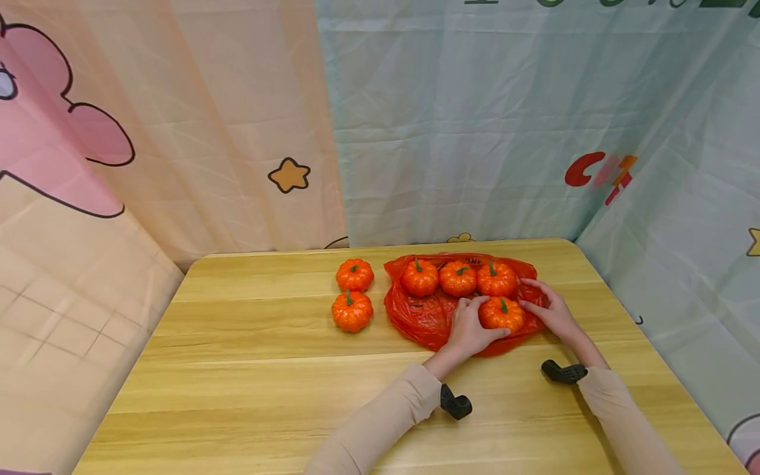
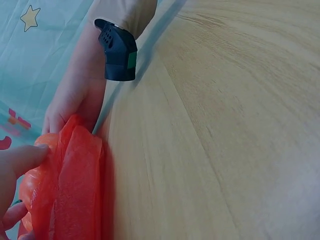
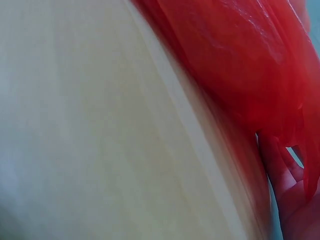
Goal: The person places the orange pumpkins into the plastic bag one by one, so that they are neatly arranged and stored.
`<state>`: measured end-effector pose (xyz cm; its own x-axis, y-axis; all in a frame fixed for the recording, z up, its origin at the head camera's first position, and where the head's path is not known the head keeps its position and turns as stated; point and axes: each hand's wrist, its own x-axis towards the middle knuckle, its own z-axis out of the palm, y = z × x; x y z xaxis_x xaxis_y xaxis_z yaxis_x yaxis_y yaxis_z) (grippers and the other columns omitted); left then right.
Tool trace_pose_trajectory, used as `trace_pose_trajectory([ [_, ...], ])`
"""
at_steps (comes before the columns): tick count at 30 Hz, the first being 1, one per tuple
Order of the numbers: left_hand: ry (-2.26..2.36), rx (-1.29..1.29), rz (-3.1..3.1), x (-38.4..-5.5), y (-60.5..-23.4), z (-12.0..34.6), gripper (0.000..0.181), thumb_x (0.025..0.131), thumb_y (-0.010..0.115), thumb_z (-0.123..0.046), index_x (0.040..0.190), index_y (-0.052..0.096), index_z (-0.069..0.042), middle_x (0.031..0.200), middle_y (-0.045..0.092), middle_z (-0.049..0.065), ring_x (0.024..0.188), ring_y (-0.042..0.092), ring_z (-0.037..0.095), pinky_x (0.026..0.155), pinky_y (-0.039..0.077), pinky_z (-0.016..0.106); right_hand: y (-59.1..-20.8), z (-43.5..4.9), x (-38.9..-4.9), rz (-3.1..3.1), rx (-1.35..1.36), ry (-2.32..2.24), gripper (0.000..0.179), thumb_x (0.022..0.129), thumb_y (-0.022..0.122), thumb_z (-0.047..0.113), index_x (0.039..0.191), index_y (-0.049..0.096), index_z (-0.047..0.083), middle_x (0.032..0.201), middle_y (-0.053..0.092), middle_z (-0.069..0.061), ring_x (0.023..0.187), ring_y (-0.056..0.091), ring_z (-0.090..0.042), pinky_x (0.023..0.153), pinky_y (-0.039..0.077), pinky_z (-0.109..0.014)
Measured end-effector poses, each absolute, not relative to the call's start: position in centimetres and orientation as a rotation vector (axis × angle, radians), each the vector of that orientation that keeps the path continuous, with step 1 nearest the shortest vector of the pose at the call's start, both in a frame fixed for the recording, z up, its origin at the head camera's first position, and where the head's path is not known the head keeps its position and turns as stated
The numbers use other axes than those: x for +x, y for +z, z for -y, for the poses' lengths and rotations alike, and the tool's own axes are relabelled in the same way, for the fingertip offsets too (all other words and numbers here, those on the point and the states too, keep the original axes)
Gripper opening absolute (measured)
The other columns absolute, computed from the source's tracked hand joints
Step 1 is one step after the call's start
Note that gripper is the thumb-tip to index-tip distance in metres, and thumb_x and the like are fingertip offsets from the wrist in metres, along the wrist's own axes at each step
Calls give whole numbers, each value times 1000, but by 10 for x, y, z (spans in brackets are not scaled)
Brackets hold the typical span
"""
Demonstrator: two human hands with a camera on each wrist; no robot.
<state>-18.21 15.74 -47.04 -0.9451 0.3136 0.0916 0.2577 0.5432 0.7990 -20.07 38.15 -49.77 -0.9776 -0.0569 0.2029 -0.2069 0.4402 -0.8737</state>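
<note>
My left hand (image 1: pixel 471 330) holds a small orange pumpkin (image 1: pixel 501 315) with a green stem, its thumb along the front and its fingers at the back left. This pumpkin lies at the front right of a spread red plastic bag (image 1: pixel 427 320). Behind it on the bag stand several more pumpkins (image 1: pixel 419 277) in a row. My right hand (image 1: pixel 552 311) is at the bag's right side, fingers spread and touching the red plastic beside the held pumpkin. In the right wrist view, part of the right hand (image 3: pixel 295 200) shows under a hanging fold of the bag (image 3: pixel 240 60).
Two pumpkins (image 1: pixel 355 275) sit on the wooden table (image 1: pixel 249 369) left of the bag, one in front of the other. Printed curtains (image 1: pixel 451 132) stand close behind the table and along its sides. Black wrist cameras (image 1: pixel 456 402) are worn on both forearms.
</note>
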Motion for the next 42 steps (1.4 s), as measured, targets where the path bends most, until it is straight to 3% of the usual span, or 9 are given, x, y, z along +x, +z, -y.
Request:
trace_pose_trajectory([
  [6,1346,493,-2695,-181,-466,-157,66,76,80,-36,132,53,-14,124,55,4,118,51,21,104,39,35,-499,-382,-200,2566,215,1542,51,95,60,17,139,41,-1,132,45,18,115,32,18,90,27,3],
  [16,1271,525,-2716,-177,-455,-151,61,81,75,-35,134,51,-15,131,57,3,120,51,24,105,38,39,-499,-383,-201,2572,231,1542,51,96,58,18,140,40,-1,128,42,28,113,30,21,89,27,3],
  [25,1454,561,-2677,-177,-443,-139,56,84,72,-28,134,52,-12,130,56,8,119,50,24,101,45,34,-499,-384,-201,2548,246,1549,50,95,59,15,139,41,-3,127,43,28,112,32,21,89,27,4],
  [42,1723,584,-2704,-179,-423,-93,54,84,71,-20,134,52,-13,129,57,10,116,53,29,96,45,38,-502,-383,-201,2527,275,1575,51,94,60,11,139,40,-5,126,43,30,113,34,22,89,29,3],
])
